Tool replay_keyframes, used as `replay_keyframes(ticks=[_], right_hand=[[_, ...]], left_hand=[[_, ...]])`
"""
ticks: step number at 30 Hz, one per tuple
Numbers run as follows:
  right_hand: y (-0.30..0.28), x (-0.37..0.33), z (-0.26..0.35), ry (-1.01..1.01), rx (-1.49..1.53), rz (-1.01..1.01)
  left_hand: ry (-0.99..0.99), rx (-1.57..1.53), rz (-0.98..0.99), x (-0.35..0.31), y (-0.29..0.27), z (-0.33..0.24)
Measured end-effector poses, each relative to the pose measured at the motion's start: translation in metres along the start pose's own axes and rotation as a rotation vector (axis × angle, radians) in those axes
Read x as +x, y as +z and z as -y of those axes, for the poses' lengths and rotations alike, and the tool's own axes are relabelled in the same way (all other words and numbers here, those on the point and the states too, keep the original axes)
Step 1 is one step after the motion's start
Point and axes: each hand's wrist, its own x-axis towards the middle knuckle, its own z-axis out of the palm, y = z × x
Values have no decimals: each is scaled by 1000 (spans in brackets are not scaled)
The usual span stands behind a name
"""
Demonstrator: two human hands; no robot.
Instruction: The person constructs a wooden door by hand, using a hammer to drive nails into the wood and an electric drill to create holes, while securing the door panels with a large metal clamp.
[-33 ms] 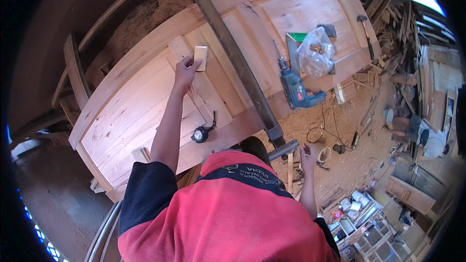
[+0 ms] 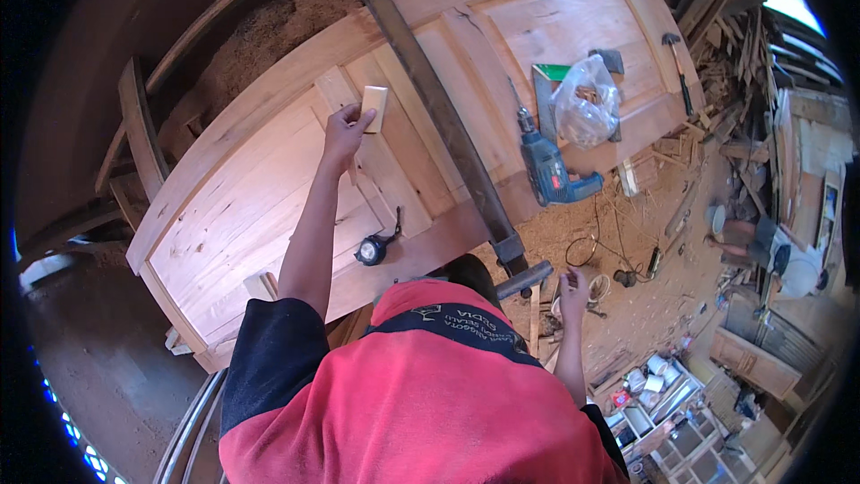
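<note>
My left hand (image 2: 345,136) is closed around a small pale wooden block (image 2: 376,109), holding it over the panelled wooden door (image 2: 242,224). A dark metal bar clamp (image 2: 430,103) crosses the door just to the right of that hand. Nearer my body, a round black tape measure (image 2: 370,251) lies on the door. Out past the door's near edge, my right hand (image 2: 573,294) hangs beside the clamp's end, fingers loosely bent and apart, with nothing visible in them. A blue power drill (image 2: 548,166) rests on the door right of the clamp.
On the door's right part lie a clear plastic bag (image 2: 586,103) of small brown pieces, a green-edged tool (image 2: 550,72) and a hammer (image 2: 678,72). A cable (image 2: 618,251) trails over the sawdust-covered floor. Another person (image 2: 761,246) is at the far right, near stacked scrap wood.
My right hand has shifted slightly to the right. The left hand and its wooden block have hardly moved.
</note>
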Motion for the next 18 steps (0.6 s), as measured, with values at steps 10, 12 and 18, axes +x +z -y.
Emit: replay_keyframes(ticks=[10, 12, 18], right_hand=[[56, 27, 134, -443, -97, -16], [74, 33, 151, -528, -135, 26], [110, 43, 215, -587, -148, 223]], left_hand=[[94, -14, -418, 90, -67, -29], [429, 342, -594, 131, -80, -36], [117, 195, -117, 232, -98, -55]])
